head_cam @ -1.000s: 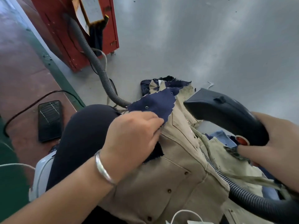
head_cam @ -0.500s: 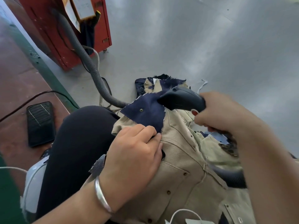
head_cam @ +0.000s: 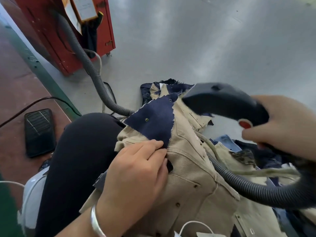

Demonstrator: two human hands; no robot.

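A seated person works on a beige jacket (head_cam: 188, 177) draped over the lap and across a black trouser leg (head_cam: 77, 159). The left hand (head_cam: 136, 171), a silver bangle (head_cam: 96, 223) on its wrist, rests on the jacket's front, its fingers (head_cam: 150, 147) pressed together and curled over the lower corner of a frayed navy cloth (head_cam: 153, 120), holding it against the beige fabric; the thumb is hidden. The cloth's upper part stands up off the jacket, a small metal stud showing near its middle. The right hand (head_cam: 280, 127) grips the rear of a dark handheld nozzle (head_cam: 222, 101), fingers wrapped round the handle beside a red button (head_cam: 245, 124), the nozzle's tip hanging just above the jacket's collar, near the top of the navy cloth. A ribbed grey hose (head_cam: 256, 190) curves from the handle across the jacket. More clothes lie heaped at right on the grey floor (head_cam: 205, 40). A phone (head_cam: 40, 132) lies on the red-brown surface at left, and a red cabinet (head_cam: 65, 40) stands behind.
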